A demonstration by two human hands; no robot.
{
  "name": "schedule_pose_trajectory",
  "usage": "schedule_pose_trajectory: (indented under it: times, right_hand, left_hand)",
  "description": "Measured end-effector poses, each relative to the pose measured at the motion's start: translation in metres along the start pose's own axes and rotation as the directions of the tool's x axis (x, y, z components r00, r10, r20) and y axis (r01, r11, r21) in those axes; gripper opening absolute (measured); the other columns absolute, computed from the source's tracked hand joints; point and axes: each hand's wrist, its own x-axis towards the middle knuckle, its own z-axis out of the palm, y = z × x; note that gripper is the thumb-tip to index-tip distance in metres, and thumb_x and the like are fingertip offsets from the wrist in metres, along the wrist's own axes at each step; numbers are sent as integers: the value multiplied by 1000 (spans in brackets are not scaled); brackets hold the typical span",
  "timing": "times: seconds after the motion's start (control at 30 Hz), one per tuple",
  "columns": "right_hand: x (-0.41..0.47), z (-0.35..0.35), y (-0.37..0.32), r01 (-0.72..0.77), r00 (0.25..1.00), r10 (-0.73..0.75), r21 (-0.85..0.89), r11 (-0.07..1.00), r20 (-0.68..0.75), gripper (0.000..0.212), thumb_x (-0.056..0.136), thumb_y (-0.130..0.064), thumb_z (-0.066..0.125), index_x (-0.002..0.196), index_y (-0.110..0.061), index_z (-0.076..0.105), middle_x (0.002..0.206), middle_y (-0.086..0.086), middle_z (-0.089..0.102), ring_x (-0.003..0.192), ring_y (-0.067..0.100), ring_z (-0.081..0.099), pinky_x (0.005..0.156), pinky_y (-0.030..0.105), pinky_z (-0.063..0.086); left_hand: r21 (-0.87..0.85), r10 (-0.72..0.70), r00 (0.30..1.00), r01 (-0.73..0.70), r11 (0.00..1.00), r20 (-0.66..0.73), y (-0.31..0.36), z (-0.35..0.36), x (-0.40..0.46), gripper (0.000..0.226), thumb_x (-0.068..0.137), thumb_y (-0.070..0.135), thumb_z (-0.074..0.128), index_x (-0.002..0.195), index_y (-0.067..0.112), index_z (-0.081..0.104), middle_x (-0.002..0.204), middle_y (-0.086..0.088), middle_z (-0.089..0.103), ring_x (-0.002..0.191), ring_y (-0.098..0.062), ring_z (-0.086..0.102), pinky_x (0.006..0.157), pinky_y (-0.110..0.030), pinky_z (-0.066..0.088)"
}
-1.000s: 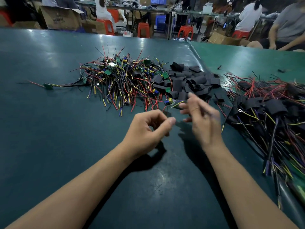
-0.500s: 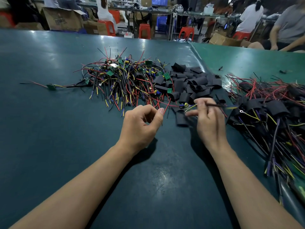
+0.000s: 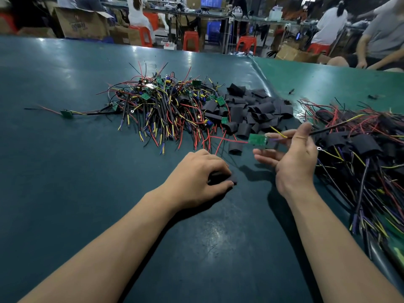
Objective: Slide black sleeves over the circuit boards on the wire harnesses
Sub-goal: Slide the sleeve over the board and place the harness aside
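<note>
My right hand point(image 3: 294, 158) pinches the wires of one harness between thumb and forefinger, palm turned up. Its small green circuit board point(image 3: 258, 139) hangs bare in the air to the left of my fingers, with a red wire trailing left. My left hand point(image 3: 202, 178) lies low on the table and grips a flat black sleeve point(image 3: 227, 179) under its fingertips. A pile of bare harnesses point(image 3: 161, 108) lies ahead at centre, and a heap of loose black sleeves point(image 3: 253, 110) sits to its right.
A heap of sleeved harnesses point(image 3: 360, 149) covers the table at right. One stray harness point(image 3: 67, 113) lies apart at far left. A seam point(image 3: 265, 84) joins a second green table. People sit at the far right, with boxes and red stools behind.
My right hand lifted a harness out of the pile and turned palm up, so its green board now hangs free. My left hand dropped to the table and took hold of a black sleeve.
</note>
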Motion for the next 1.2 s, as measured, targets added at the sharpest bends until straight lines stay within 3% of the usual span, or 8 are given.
schedule_pose_trajectory:
  times: [0.1, 0.2, 0.37, 0.63, 0.73, 0.87, 0.97, 1.2]
  right_hand:
    - [0, 1, 4, -100, 995, 100, -21, 995, 10, 33, 98, -44, 53, 91, -16, 39, 78, 12, 67, 57, 34, 70, 45, 30, 55]
    - [0, -1, 11, -39, 996, 53, -187, 982, 70, 37, 82, -16, 78, 93, -17, 43, 80, 7, 61, 55, 19, 66, 51, 26, 53]
    - [-2, 2, 10, -67, 984, 110, -279, 958, 139, 22, 85, 1, 70, 92, -15, 58, 81, 12, 61, 56, 15, 63, 54, 25, 51]
    - [-7, 8, -2, -220, 956, 214, 3, 976, 199, 10, 93, -11, 64, 85, -12, 57, 69, -4, 63, 61, 22, 69, 54, 24, 56]
    - [-6, 6, -4, -161, 969, 162, -21, 987, 189, 28, 83, -22, 74, 76, -17, 47, 64, -2, 58, 56, 18, 65, 52, 24, 52]
    - [-3, 2, 1, -79, 987, 88, -76, 994, 134, 27, 88, 8, 60, 85, -16, 49, 71, -2, 62, 56, 12, 63, 55, 22, 51]
    - [0, 0, 2, -67, 986, 79, -87, 994, 146, 25, 87, 14, 58, 93, -11, 58, 83, 5, 65, 65, 11, 66, 67, 20, 54]
    - [2, -3, 0, -42, 996, 44, -15, 999, 83, 25, 87, 14, 60, 95, -10, 60, 86, 8, 72, 82, 24, 71, 76, 25, 56]
  left_hand:
    - [-62, -16, 999, 14, 998, -34, 0, -2, -1, 15, 81, 28, 77, 90, 16, 72, 95, 6, 72, 93, -21, 57, 87, -41, 44]
    - [-130, -72, 993, 60, 990, -95, 2, -3, -2, 14, 77, 20, 78, 87, 19, 69, 87, 9, 69, 87, -17, 55, 83, -34, 46]
    - [-233, -193, 959, 143, 962, -209, -1, -6, -2, 17, 78, 16, 76, 92, 21, 68, 87, 12, 66, 90, -12, 59, 85, -31, 47]
    - [-313, -279, 902, 175, 934, -329, -5, -5, -1, 21, 77, 15, 77, 93, 21, 66, 92, 7, 68, 93, -14, 62, 87, -35, 50]
    - [-331, -310, 881, 191, 924, -357, -7, -6, -1, 21, 78, 17, 77, 94, 23, 65, 94, 7, 68, 94, -12, 62, 88, -32, 50]
    - [-338, -324, 874, 201, 919, -362, -11, -5, 0, 22, 78, 16, 77, 95, 23, 65, 95, 10, 68, 94, -8, 63, 85, -23, 48]
    - [-378, -334, 863, 185, 907, -379, -12, -5, 0, 23, 78, 15, 77, 95, 23, 63, 92, 14, 68, 92, -3, 63, 80, -12, 45]
    - [-420, -352, 833, 162, 893, -426, -14, -4, 2, 24, 77, 15, 76, 95, 23, 62, 92, 11, 68, 90, -7, 65, 82, -17, 47]
